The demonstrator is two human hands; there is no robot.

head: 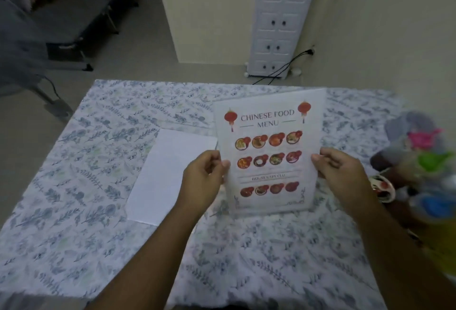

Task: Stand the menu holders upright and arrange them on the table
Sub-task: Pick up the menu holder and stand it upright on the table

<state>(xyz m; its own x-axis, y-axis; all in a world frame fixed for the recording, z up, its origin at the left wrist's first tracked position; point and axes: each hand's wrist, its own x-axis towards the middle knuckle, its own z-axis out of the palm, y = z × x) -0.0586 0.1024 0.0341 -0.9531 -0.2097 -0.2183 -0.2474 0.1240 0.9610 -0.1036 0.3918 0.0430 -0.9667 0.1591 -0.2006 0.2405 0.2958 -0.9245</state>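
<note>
Head view, left hand (202, 174), right hand (340, 174) pinching upright menu holder (270, 151) edges

1. Menu holder (269, 154), clear, "Chinese Food Menu" sheet inside; upright, base on the floral tablecloth (86, 174).
2. Left hand (204, 176) grips its 9 o'clock edge; right hand (340, 169) its 3 o'clock edge.
3. White sheet (170, 174), flat, just beside the holder at 9 o'clock.
4. Blurred colourful items (424, 166), table's 3 o'clock edge.

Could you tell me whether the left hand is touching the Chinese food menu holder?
Touching: the head view shows the left hand pinching the left edge of the menu holder, thumb on its front.
</note>
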